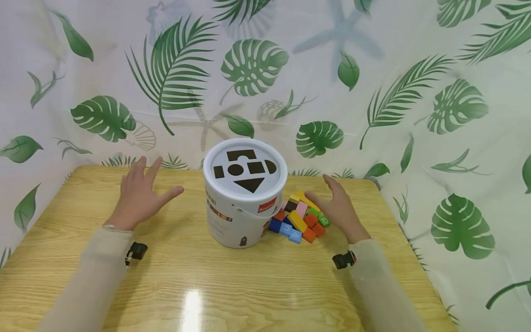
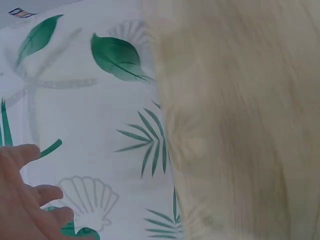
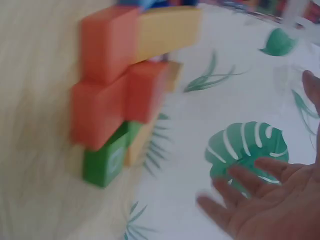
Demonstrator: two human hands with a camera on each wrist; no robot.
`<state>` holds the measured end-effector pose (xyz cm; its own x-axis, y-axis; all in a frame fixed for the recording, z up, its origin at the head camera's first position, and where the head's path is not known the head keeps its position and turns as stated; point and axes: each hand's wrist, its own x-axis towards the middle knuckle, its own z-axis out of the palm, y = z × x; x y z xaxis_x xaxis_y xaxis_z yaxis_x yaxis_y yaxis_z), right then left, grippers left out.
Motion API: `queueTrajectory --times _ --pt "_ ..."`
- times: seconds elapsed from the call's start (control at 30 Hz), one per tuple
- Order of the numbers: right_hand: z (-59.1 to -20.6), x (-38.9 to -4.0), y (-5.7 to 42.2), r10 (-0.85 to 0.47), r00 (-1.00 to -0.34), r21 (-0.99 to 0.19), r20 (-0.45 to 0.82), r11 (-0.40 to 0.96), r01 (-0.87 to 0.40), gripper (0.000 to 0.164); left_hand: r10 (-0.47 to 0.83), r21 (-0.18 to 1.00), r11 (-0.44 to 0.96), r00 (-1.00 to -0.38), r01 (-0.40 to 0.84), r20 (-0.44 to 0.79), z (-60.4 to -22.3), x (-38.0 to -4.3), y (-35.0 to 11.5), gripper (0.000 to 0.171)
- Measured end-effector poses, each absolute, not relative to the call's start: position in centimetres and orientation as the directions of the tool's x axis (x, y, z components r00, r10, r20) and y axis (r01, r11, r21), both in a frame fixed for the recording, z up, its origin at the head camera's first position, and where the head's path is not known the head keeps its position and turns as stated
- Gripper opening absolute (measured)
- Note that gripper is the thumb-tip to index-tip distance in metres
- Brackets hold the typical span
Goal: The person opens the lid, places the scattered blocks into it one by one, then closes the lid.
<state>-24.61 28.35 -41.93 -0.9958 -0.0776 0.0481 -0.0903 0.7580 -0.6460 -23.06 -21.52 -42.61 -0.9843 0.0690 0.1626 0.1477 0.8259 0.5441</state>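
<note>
Partly, the bucket [image 1: 228, 223] hides coloured blocks [image 1: 297, 221] between 2 spread hands [image 1: 138, 198] [image 1: 341, 210].

White shape-sorter bucket [image 1: 230, 228] upright on worktop [image 1: 240, 286]; white lid [image 1: 222, 186] seated, six dark cutouts [image 1: 250, 184], circle and triangle among them. Building blocks [image 1: 297, 221]: red, yellow, blue, green, pink, some marked; loose pile just beside bucket's right side.

Outstretched right hand [image 3: 280, 207], apart from coloured blocks [image 3: 142, 95] on wooden tabletop [image 3: 40, 125], leaf-print cloth [image 3: 187, 115] behind
</note>
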Motion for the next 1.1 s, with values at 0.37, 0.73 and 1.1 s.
queueTrajectory --times 0.37,0.73,1.1 --pt "-38.3 -25.0 26.4 -0.259 -0.963 -0.9 0.077 0.398 -0.179 0.065 0.159 0.904 0.356 -0.969 0.236 0.19 -39.5 -22.7 -20.2 0.081" --pt "-35.1 -25.6 23.8 -0.378 -0.921 -0.903 0.094 0.357 -0.239 0.065 0.264 0.915 0.298 -0.945 0.271 0.194 -36.2 -22.9 -16.8 0.089" --pt "-33.9 -26.1 22.0 -0.481 -0.875 -0.902 0.06 0.35 -0.254 0.07 0.364 0.907 0.31 -0.917 0.287 0.166 -36.2 -23.7 -15.3 0.093"
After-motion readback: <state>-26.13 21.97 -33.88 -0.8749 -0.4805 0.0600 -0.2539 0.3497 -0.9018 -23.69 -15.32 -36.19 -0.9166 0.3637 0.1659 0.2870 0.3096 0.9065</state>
